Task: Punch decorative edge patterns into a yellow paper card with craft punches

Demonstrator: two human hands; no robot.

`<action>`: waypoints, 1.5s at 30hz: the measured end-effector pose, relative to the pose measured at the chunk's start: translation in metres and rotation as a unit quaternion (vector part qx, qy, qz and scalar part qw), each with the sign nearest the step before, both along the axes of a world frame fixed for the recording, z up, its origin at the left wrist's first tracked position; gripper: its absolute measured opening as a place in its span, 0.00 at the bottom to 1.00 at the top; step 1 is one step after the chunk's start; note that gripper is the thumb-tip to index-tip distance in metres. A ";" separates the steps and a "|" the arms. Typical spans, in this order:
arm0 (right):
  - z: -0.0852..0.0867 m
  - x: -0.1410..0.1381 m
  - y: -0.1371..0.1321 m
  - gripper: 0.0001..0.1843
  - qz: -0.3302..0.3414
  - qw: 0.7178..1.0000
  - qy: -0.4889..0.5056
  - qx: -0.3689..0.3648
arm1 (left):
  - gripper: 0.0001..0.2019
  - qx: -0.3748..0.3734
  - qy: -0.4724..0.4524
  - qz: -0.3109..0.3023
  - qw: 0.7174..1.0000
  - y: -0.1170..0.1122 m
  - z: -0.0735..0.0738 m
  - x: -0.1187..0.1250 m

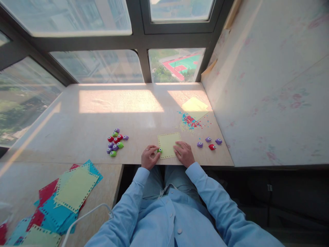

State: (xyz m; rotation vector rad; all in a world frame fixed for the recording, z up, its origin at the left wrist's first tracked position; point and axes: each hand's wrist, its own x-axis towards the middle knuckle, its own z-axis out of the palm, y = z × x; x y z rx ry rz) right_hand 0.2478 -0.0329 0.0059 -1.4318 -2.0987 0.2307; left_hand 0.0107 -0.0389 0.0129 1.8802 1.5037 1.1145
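Observation:
A pale yellow sheet of paper [168, 145] with small holes along its edges lies at the table's front edge, before me. My left hand [151, 156] is closed at the sheet's left edge, thumb and fingers pinching a small green craft punch [159, 150] with a round white eye on it. My right hand [184, 152] lies flat with its fingers on the sheet's right edge, holding nothing. The fingers partly cover both side edges of the paper.
Left of the sheet is a cluster of purple, green and red punches [114, 145]. Several more punches [212, 147] lie to the right. Behind are coloured paper bits [190, 120] and another yellow sheet [195, 107]. Punched sheets [77, 187] and a white cable [84, 216] are lower left.

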 end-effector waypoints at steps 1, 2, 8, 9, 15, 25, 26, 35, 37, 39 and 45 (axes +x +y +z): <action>0.000 0.000 0.000 0.11 0.000 1.000 0.000 0.000 | 0.10 0.000 0.000 -0.001 1.000 0.000 0.001 0.000; 0.001 0.000 0.000 0.11 -0.001 1.000 0.000 -0.001 | 0.10 -0.001 0.001 0.000 1.000 -0.001 0.001 0.000; 0.002 -0.001 -0.001 0.12 -0.004 1.000 0.004 -0.007 | 0.09 -0.010 0.007 0.007 1.000 -0.001 0.005 0.002; 0.003 -0.001 -0.001 0.12 -0.005 1.000 0.006 -0.008 | 0.09 -0.011 0.010 0.010 1.000 0.000 0.005 0.002; 0.005 -0.001 -0.002 0.12 -0.006 1.000 0.012 -0.015 | 0.11 -0.014 0.036 0.031 0.999 0.001 0.000 0.003; 0.008 -0.001 -0.003 0.12 -0.004 1.000 0.001 -0.015 | 0.10 0.000 0.049 0.010 0.999 -0.003 0.002 -0.002; 0.008 -0.001 -0.003 0.12 -0.004 1.000 0.002 -0.016 | 0.10 -0.002 0.048 0.006 0.999 -0.003 0.002 -0.003; 0.010 -0.001 -0.004 0.13 -0.007 0.999 0.007 -0.030 | 0.10 -0.012 0.051 -0.002 0.999 -0.003 0.008 -0.003; 0.011 -0.001 -0.004 0.13 -0.009 0.999 0.008 -0.037 | 0.10 -0.015 0.055 -0.003 0.998 -0.003 0.009 -0.003; 0.011 -0.001 -0.004 0.13 -0.010 0.999 0.009 -0.040 | 0.10 -0.019 0.059 -0.001 0.998 -0.003 0.010 -0.003; 0.012 -0.001 -0.004 0.13 -0.009 0.999 0.010 -0.039 | 0.09 -0.011 0.057 0.000 0.998 -0.003 0.011 -0.002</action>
